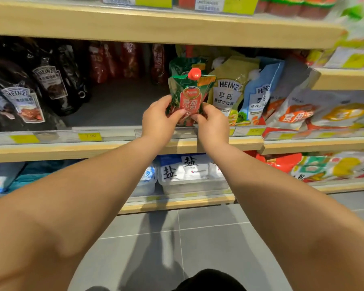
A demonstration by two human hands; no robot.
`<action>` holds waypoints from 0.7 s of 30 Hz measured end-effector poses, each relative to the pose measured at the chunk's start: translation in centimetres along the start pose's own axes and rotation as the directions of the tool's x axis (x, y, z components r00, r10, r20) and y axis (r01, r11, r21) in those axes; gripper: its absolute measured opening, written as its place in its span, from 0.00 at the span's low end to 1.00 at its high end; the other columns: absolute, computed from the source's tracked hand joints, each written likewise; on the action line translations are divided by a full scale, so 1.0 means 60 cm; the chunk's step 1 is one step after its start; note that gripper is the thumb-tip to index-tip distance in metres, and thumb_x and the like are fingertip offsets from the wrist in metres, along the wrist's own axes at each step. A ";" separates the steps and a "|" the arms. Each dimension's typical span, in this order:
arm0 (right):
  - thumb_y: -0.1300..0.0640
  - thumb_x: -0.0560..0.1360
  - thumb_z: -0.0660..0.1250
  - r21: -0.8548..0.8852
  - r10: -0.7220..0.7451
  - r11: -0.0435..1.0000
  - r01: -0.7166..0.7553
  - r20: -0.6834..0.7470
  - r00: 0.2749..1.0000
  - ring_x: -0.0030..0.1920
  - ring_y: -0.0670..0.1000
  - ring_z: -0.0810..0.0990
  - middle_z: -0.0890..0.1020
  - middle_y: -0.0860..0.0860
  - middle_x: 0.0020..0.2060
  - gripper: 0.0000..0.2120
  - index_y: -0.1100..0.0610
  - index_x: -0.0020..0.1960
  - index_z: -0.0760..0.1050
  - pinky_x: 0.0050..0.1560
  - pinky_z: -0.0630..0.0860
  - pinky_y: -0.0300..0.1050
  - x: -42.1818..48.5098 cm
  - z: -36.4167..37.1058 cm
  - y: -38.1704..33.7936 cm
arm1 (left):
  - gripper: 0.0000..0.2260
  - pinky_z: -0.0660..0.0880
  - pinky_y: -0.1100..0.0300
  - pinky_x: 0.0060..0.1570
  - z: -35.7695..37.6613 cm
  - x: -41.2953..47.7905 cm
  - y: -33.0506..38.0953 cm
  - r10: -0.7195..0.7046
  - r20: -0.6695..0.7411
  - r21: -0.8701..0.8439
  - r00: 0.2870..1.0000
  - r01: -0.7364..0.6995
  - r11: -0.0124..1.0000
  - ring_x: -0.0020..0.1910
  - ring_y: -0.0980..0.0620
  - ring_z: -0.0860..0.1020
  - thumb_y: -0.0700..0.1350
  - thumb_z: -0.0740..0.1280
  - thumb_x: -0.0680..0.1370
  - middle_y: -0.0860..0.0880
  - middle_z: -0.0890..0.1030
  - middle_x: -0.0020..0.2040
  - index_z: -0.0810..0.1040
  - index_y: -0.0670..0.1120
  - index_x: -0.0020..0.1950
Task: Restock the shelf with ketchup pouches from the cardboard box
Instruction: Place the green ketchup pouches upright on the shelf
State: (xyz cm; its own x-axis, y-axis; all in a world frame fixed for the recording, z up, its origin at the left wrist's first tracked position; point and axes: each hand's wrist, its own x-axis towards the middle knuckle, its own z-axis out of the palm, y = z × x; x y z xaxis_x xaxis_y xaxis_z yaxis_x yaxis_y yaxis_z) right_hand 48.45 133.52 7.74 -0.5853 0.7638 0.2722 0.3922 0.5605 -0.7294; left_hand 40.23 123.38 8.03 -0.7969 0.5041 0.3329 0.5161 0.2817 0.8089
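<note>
With left hand (158,119) and right hand (214,125) each pinching a lower corner of the ketchup pouch (190,95), stand it upright on the shelf (114,148) beside the yellow pouch (227,91).

The green-and-red glossy foil ketchup pouch (187,99) has a smooth red plastic cap (194,73); the pale wooden shelf edge (114,147) looks matt.

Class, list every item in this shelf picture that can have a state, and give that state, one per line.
Ketchup pouch: upright, red cap on, held at the shelf front by both hands.
Left hand: grips the pouch's lower left edge.
Right hand: pinches its lower right edge.
Black Heinz pouches: standing, leaning, at the shelf's left.
Yellow Heinz pouch: standing, right of the held pouch.
Blue Heinz pouch: standing beside the yellow one.
</note>
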 end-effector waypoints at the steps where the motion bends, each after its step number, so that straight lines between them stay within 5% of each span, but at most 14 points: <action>1: 0.55 0.76 0.64 -0.006 0.001 1.000 -0.001 0.008 1.000 0.51 0.55 0.78 0.82 0.53 0.52 0.13 0.55 0.59 0.77 0.48 0.75 0.48 0.004 0.004 0.005 | 0.15 0.76 0.54 0.52 0.003 0.003 -0.004 0.000 -0.008 0.026 1.000 0.001 1.000 0.51 0.52 0.77 0.52 0.68 0.73 0.52 0.81 0.52 0.77 0.52 0.60; 4: 0.54 0.75 0.65 -0.024 -0.015 1.000 0.015 0.016 1.000 0.44 0.55 0.77 0.82 0.53 0.45 0.08 0.56 0.52 0.77 0.39 0.70 0.45 0.014 0.012 0.014 | 0.14 0.74 0.58 0.46 0.011 0.012 -0.013 0.001 -0.033 0.087 0.999 0.002 0.996 0.47 0.51 0.78 0.54 0.68 0.73 0.50 0.82 0.48 0.78 0.50 0.56; 9: 0.53 0.76 0.66 -0.087 0.001 0.996 0.004 0.053 0.999 0.41 0.53 0.75 0.82 0.54 0.46 0.10 0.58 0.53 0.75 0.38 0.66 0.44 0.034 0.024 0.021 | 0.17 0.70 0.63 0.43 0.022 0.028 -0.022 -0.031 -0.035 0.151 0.999 0.036 0.988 0.47 0.51 0.79 0.54 0.69 0.73 0.50 0.83 0.49 0.78 0.48 0.58; 14: 0.51 0.74 0.68 -0.038 0.004 0.999 -0.003 0.041 0.999 0.43 0.56 0.79 0.81 0.53 0.44 0.16 0.56 0.56 0.67 0.39 0.74 0.48 0.031 0.026 0.021 | 0.20 0.78 0.55 0.49 0.015 0.028 -0.028 -0.119 -0.083 0.027 0.989 0.122 0.992 0.47 0.52 0.80 0.49 0.74 0.69 0.51 0.79 0.48 0.72 0.47 0.57; 17: 0.52 0.75 0.66 -0.063 -0.092 0.993 0.099 0.106 0.990 0.38 0.52 0.78 0.79 0.48 0.37 0.06 0.52 0.48 0.70 0.39 0.76 0.48 0.020 0.017 0.032 | 0.11 0.75 0.58 0.52 0.008 0.020 -0.038 0.002 -0.006 0.148 1.000 -0.001 0.989 0.48 0.52 0.78 0.48 0.73 0.70 0.49 0.81 0.50 0.78 0.49 0.50; 21: 0.53 0.75 0.64 -0.125 -0.124 0.981 0.147 0.174 0.977 0.39 0.48 0.76 0.80 0.46 0.37 0.03 0.49 0.44 0.76 0.40 0.72 0.43 0.022 0.012 0.033 | 0.12 0.69 0.63 0.53 0.002 0.023 -0.041 0.075 0.079 0.299 0.994 -0.095 0.949 0.53 0.51 0.78 0.48 0.70 0.73 0.49 0.81 0.55 0.81 0.50 0.56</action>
State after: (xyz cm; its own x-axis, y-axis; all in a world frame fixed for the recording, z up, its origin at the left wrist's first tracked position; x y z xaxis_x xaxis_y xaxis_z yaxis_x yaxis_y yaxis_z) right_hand 47.96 135.41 6.22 -0.7437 0.6211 0.2475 0.3879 0.7023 -0.5969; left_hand 37.89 123.47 6.44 -0.7288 0.5866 0.3532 0.6599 0.4639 0.5911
